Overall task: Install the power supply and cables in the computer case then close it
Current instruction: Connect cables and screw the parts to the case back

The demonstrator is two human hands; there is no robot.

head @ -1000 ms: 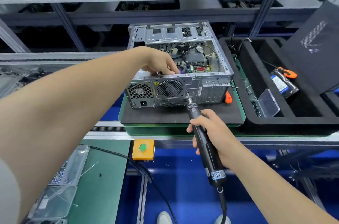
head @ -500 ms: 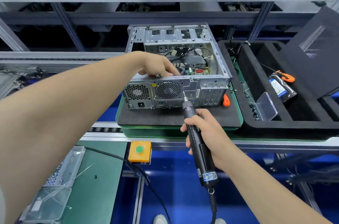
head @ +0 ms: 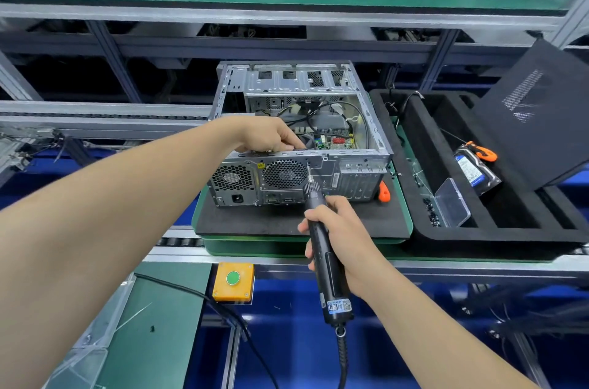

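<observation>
Our right hand (head: 345, 243) clamps screwdriver (head: 335, 293), bit on computer case (head: 360, 173) rear; left hand (head: 271, 137) fingers curl over its rim; foam mat (head: 255, 222), conveyor (head: 181, 242).

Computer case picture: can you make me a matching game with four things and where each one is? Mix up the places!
Things:
1. screwdriver
2. green button
3. computer case
4. clear plastic box

Places:
A. in the black tray
B. on the black mat
C. in the right hand
D. on the yellow box

Right pairs: 1-C, 2-D, 3-B, 4-A.
</observation>
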